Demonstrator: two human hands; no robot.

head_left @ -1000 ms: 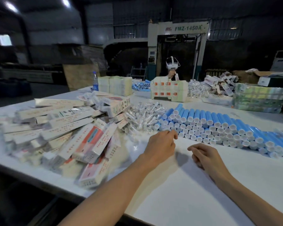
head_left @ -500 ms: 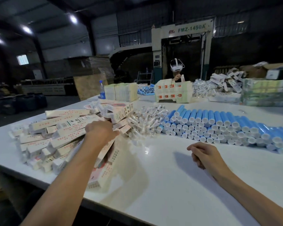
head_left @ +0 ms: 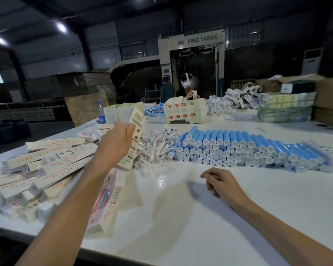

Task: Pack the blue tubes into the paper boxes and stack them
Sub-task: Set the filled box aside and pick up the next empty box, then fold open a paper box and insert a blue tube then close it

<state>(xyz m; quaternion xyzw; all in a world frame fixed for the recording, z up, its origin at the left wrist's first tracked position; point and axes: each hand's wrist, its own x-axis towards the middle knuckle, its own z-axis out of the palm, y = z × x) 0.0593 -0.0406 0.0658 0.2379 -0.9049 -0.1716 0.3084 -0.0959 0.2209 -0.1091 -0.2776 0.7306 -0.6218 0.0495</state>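
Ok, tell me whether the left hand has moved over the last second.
Yes. The left hand left the near end of the blue tubes, went left to the paper box pile, and now holds a box raised above it.

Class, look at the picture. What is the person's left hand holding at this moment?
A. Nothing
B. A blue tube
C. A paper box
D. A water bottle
C: the left hand grips a long paper box and holds it up off the table, while the blue tubes lie in their rows with no hand on them.
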